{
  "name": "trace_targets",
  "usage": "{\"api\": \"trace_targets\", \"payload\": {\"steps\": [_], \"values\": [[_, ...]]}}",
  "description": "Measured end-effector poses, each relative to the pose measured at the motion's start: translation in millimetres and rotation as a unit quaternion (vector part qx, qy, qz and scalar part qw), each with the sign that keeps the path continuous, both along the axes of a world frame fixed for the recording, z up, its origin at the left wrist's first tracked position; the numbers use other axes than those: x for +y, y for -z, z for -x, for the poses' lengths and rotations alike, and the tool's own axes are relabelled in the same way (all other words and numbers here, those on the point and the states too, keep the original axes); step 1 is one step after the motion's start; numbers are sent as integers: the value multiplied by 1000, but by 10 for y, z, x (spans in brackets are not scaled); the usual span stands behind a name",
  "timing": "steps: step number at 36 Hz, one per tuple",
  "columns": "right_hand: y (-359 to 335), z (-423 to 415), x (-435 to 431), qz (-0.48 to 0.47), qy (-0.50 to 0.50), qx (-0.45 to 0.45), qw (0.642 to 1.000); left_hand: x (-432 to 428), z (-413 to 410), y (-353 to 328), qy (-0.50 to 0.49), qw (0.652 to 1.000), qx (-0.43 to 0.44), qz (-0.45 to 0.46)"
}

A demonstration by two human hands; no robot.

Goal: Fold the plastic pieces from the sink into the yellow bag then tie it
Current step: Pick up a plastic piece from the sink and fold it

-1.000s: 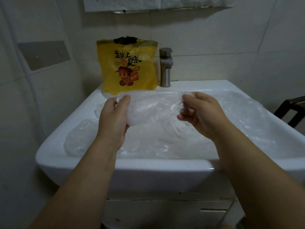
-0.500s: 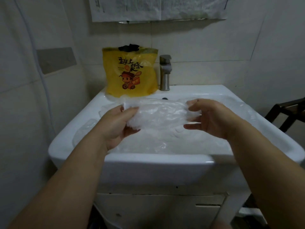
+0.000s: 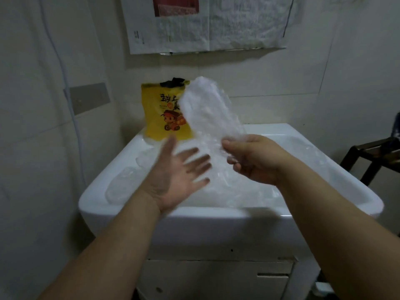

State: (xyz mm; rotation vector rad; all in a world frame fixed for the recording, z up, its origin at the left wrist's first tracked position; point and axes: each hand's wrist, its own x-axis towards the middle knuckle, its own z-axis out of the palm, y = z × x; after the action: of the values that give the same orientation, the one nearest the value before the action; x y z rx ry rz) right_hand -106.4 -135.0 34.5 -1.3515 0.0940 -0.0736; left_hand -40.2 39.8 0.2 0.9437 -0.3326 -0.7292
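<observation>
Plastic piece (image 3: 207, 109), folded, stands upright above the sink (image 3: 216, 215), pinched at its lower end in my right hand (image 3: 255, 161), partly covering the yellow bag (image 3: 160, 113) at the sink's back rim. My left hand (image 3: 177, 172) is spread, holding nothing. More plastic (image 3: 227, 189) fills the sink.

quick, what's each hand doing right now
left hand: open, fingers spread, holding nothing
right hand: closed on the folded plastic piece, raised over the sink

walls: pale tiles (image 3: 281, 100) | newspaper (image 3: 207, 24) taped up | dark chair (image 3: 372, 156) right
</observation>
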Motion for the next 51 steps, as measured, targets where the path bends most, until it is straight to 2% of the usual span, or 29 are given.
{"api": "trace_targets", "payload": {"steps": [2, 5, 8, 13, 16, 21, 24, 27, 29, 33, 34, 35, 37, 39, 41, 44, 47, 51], "values": [[35, -62, 65, 18, -4, -1, 1000, -163, 74, 90, 46, 995, -65, -59], [106, -201, 115, 58, -10, -1, 998, -404, 24, 91, -4, 992, -114, -60], [165, -388, 87, 87, -1, -6, 996, -588, -221, 46, -76, 993, -81, -38], [227, -681, -8, 157, 0, 18, 987, -678, -611, 35, -107, 993, -33, -44], [297, -808, -60, 165, -4, 43, 985, -659, -812, 12, -114, 993, 3, -19], [412, -882, -166, 201, -20, 82, 976, -513, -1090, 2, -190, 980, 47, 34], [403, -891, -174, 155, -20, 72, 985, -448, -1142, 25, -193, 979, 46, 45], [404, -859, -163, 161, -8, 66, 985, -433, -1101, 28, -111, 991, 46, 59], [386, -831, -154, 142, -28, 47, 988, -431, -1084, 40, -92, 993, 52, 47], [323, -781, -170, -18, -62, 6, 998, -425, -1105, 53, -153, 985, 81, -2], [318, -777, -188, -24, -51, -4, 998, -420, -1112, 54, -163, 982, 93, -4], [317, -775, -200, 9, -33, -14, 999, -416, -1116, 56, -168, 981, 101, -6], [357, -780, -232, 164, 15, -32, 986, -408, -1128, 54, -170, 978, 118, -11], [421, -779, -259, 333, 53, -69, 939, -401, -1129, 49, -176, 975, 131, -20], [461, -777, -254, 416, 59, -120, 899, -402, -1140, 53, -177, 976, 122, -37], [507, -788, -193, 470, 43, -193, 860, -422, -1140, 68, -173, 977, 94, -78], [542, -810, -126, 517, 36, -214, 828, -417, -1174, 104, -160, 979, 69, -107], [545, -806, -73, 501, 35, -221, 836, -461, -1147, 142, -164, 974, 4, -158]]}}
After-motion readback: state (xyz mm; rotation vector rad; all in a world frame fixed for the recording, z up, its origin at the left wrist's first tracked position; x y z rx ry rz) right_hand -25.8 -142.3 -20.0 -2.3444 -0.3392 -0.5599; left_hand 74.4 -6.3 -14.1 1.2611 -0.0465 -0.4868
